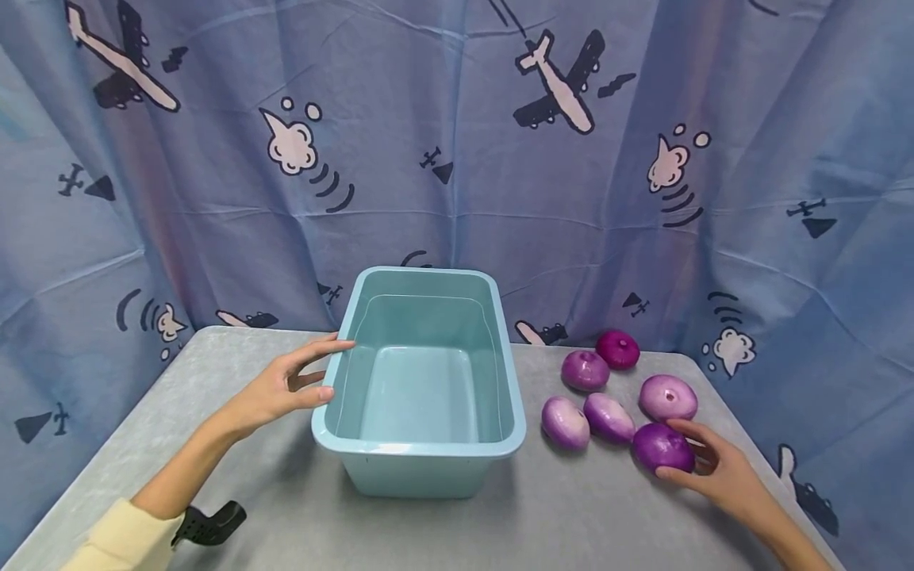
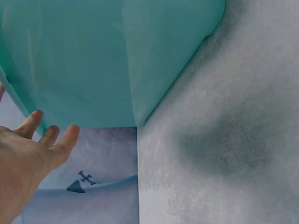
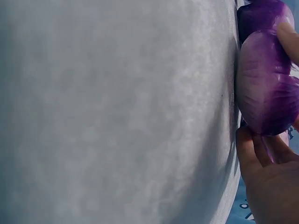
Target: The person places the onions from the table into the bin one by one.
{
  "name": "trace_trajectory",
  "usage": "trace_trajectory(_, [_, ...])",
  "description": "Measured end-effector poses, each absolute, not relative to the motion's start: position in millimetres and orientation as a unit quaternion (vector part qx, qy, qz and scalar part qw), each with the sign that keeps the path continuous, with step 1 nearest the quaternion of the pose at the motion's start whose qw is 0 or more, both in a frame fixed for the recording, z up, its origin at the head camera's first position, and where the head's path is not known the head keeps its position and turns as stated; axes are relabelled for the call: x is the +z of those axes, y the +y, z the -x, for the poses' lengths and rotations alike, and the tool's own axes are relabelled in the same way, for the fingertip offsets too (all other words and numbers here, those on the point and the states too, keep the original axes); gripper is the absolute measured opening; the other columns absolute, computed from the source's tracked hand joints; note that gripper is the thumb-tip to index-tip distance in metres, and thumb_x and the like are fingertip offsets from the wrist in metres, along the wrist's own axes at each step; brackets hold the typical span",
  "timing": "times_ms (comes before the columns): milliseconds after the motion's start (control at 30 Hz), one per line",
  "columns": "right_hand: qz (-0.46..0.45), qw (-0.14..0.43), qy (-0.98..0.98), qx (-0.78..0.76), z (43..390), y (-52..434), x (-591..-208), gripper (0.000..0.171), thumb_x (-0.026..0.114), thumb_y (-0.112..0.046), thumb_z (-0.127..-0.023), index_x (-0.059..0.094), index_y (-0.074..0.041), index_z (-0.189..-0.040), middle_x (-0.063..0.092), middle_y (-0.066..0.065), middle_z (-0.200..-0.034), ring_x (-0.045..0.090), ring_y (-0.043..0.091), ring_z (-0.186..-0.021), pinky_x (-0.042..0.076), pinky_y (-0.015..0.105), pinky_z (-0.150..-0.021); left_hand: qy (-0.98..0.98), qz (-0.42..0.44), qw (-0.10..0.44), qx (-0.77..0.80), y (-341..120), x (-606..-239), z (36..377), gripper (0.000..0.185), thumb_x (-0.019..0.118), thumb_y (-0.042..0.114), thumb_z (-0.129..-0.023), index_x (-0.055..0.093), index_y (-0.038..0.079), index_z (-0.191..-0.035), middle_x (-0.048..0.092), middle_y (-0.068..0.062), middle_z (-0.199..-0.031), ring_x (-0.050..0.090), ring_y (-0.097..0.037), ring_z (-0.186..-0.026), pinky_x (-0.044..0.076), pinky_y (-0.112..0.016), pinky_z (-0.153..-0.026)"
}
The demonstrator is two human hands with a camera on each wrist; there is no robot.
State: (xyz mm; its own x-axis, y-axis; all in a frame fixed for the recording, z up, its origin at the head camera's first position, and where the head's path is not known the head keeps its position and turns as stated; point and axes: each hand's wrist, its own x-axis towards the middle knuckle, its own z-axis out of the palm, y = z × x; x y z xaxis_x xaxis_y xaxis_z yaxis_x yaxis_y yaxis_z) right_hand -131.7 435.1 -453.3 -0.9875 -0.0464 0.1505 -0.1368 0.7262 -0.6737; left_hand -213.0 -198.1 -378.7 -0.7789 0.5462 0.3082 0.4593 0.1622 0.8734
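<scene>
A light teal plastic basin (image 1: 421, 449) stands on the table in the head view, its inside bare. My left hand (image 1: 296, 381) is at its left rim, fingers spread, index fingertip and thumb tip overlapping the edge. In the left wrist view, the fingers (image 2: 70, 137) lie loosely beside the basin's outer wall (image 2: 79, 65). At the right, my right hand (image 1: 721, 468) grips a dark purple onion (image 1: 662, 448) between thumb and fingers. The right wrist view has that onion (image 3: 268, 105) close to the table surface, with fingertips below it and the thumb above.
Several other purple onions lie near the right hand: a pale one (image 1: 566, 423), a streaked one (image 1: 609, 418), a flat-topped one (image 1: 667, 396) and a magenta one (image 1: 617, 350). A blue patterned curtain (image 1: 457, 174) hangs behind the grey table (image 1: 571, 515). A black mount (image 1: 212, 525) sits at the left wrist.
</scene>
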Motion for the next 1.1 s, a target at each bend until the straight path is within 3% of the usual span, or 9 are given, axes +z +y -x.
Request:
trace_trajectory(167, [-0.041, 0.05, -0.93, 0.361, 135.3, 433.4, -450.9, 0.072, 0.086, -0.018, -0.085, 0.049, 0.002, -0.143, 0.054, 0.029, -0.137, 0.05, -0.011, -0.103, 0.049, 0.016, -0.077, 0.758, -0.333, 0.034, 0.559, -197.4, -378.5, 214.4, 0.058, 0.069, 0.007, -0.095, 0.051, 0.012, -0.15, 0.032, -0.01, -0.16, 0.019, -0.028, -0.149, 0.032, -0.059, -0.11])
trace_trajectory(300, [-0.023, 0.036, -0.934, 0.355, 133.6, 432.5, -447.8, 0.074, 0.085, -0.021, -0.086, 0.048, 0.003, -0.145, 0.052, 0.03, -0.138, 0.056, 0.002, -0.107, 0.048, 0.015, -0.078, 0.756, -0.33, 0.035, 0.564, -196.1, -378.5, 215.4, 0.058, 0.069, 0.007, -0.095, 0.05, 0.01, -0.15, 0.033, -0.01, -0.16, 0.02, -0.028, -0.149, 0.031, -0.059, -0.11])
trace_trajectory(400, [-0.029, 0.047, -0.929, 0.365, 131.9, 433.0, -447.8, 0.074, 0.086, -0.021, -0.085, 0.048, 0.003, -0.144, 0.053, 0.028, -0.138, 0.056, -0.001, -0.107, 0.047, 0.013, -0.079, 0.756, -0.325, 0.036, 0.568, -196.3, -378.0, 215.4, 0.058, 0.069, 0.008, -0.096, 0.05, 0.01, -0.15, 0.033, -0.01, -0.16, 0.02, -0.029, -0.149, 0.031, -0.058, -0.11])
trace_trajectory(533, [-0.026, 0.046, -0.926, 0.375, 130.0, 436.2, -445.6, 0.074, 0.085, -0.023, -0.087, 0.048, 0.002, -0.145, 0.051, 0.027, -0.139, 0.046, -0.016, -0.102, 0.046, 0.011, -0.079, 0.754, -0.319, 0.039, 0.574, -197.6, -378.0, 214.5, 0.057, 0.069, 0.008, -0.096, 0.051, 0.01, -0.15, 0.032, -0.01, -0.16, 0.02, -0.03, -0.149, 0.031, -0.059, -0.11])
trace_trajectory(933, [0.001, 0.038, -0.925, 0.379, 129.4, 443.5, -414.2, 0.075, 0.08, -0.029, -0.091, 0.044, 0.001, -0.15, 0.046, 0.031, -0.144, 0.047, -0.016, -0.104, 0.048, 0.011, -0.078, 0.758, -0.315, 0.037, 0.57, -199.0, -374.1, 213.5, 0.055, 0.072, 0.009, -0.093, 0.056, 0.01, -0.146, 0.034, -0.011, -0.159, 0.02, -0.031, -0.149, 0.031, -0.061, -0.109])
trace_trajectory(1000, [-0.007, 0.05, -0.922, 0.383, 131.4, 442.8, -408.8, 0.074, 0.08, -0.028, -0.091, 0.044, 0.0, -0.149, 0.048, 0.027, -0.143, 0.046, -0.018, -0.104, 0.048, 0.011, -0.078, 0.761, -0.315, 0.035, 0.567, -199.1, -373.2, 213.6, 0.054, 0.072, 0.01, -0.094, 0.057, 0.01, -0.145, 0.034, -0.012, -0.159, 0.02, -0.033, -0.149, 0.032, -0.061, -0.109])
trace_trajectory(1100, [-0.025, 0.077, -0.918, 0.387, 134.8, 439.5, -401.2, 0.07, 0.081, -0.024, -0.09, 0.048, -0.002, -0.148, 0.055, 0.009, -0.138, 0.05, -0.017, -0.104, 0.049, 0.012, -0.077, 0.764, -0.313, 0.035, 0.563, -198.9, -371.3, 214.2, 0.054, 0.072, 0.01, -0.094, 0.057, 0.008, -0.145, 0.035, -0.013, -0.159, 0.021, -0.035, -0.149, 0.034, -0.06, -0.108])
